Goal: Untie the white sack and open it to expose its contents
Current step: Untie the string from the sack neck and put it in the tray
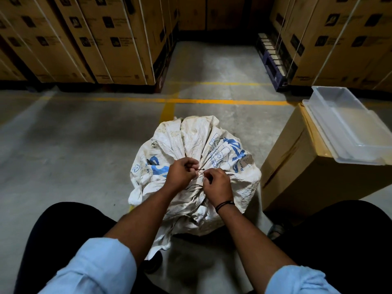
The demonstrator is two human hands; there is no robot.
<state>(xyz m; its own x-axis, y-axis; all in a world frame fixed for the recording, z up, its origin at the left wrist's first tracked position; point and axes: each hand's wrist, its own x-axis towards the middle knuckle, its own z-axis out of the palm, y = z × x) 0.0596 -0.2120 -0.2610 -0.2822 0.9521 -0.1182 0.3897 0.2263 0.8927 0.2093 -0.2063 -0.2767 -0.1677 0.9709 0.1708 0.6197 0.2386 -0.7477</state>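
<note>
At the gathered neck of the sack (212,145), left hand (181,172) and right hand (216,185) both pinch the tie (201,170) with curled fingers; the knot itself is hard to make out.

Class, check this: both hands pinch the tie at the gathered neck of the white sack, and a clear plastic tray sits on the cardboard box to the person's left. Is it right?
Wrong side: in the head view the clear plastic tray sits on the cardboard box to the person's right. The left hand and right hand pinch the tie on the white sack.
</note>
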